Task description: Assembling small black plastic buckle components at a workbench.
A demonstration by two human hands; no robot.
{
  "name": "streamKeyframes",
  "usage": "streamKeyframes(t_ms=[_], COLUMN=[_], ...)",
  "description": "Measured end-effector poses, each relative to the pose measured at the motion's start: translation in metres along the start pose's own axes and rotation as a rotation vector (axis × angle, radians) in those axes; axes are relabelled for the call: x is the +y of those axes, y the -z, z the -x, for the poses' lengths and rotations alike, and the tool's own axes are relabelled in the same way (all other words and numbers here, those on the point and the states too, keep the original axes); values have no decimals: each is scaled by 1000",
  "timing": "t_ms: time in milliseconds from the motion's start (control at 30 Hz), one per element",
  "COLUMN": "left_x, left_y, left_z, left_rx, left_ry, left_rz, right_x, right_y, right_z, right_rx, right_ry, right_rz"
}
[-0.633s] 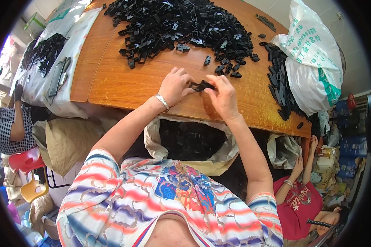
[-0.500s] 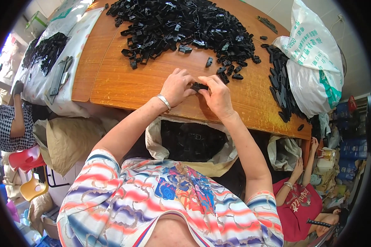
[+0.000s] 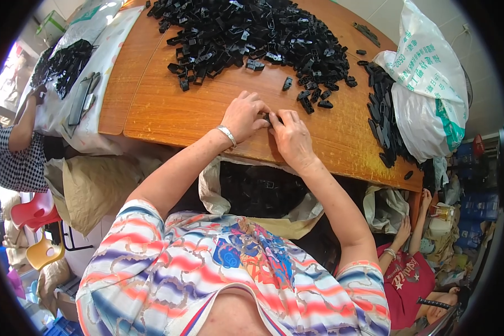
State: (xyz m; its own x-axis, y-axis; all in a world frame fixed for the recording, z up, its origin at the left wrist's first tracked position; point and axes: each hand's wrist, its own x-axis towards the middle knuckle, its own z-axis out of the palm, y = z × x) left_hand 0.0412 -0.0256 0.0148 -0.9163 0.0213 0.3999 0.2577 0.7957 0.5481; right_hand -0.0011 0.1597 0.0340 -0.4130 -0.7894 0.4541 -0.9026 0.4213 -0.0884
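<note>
Seen from above, the left hand (image 3: 243, 116) and right hand (image 3: 290, 137) meet at the wooden surface (image 3: 190, 106), fingers pinched together on a small black plastic clip (image 3: 267, 119). It looks light, stiff and smooth, best gripped by its edges.

Black plastic pcs (image 3: 246, 28), orange-brown wood table (image 3: 196, 106), white/green bag (image 3: 425, 78).

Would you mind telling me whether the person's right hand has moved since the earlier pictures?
Yes, slightly. The right hand has drawn back from the pile of black parts toward the table's near edge, and meets the left hand over a small black part.
</note>
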Motion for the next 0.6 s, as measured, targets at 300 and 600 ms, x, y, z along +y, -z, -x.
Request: streamKeyframes(t_ms=[300,600], left_x=[-27,-63], left_y=[38,11], left_z=[-39,-91], left_rx=[-60,40], left_ry=[-23,-11], left_rz=[-96,-480], right_x=[5,71], right_y=[43,10], right_z=[22,-19], right_rx=[-68,-11], right_ry=[-252,-585], right_rz=[-384,20])
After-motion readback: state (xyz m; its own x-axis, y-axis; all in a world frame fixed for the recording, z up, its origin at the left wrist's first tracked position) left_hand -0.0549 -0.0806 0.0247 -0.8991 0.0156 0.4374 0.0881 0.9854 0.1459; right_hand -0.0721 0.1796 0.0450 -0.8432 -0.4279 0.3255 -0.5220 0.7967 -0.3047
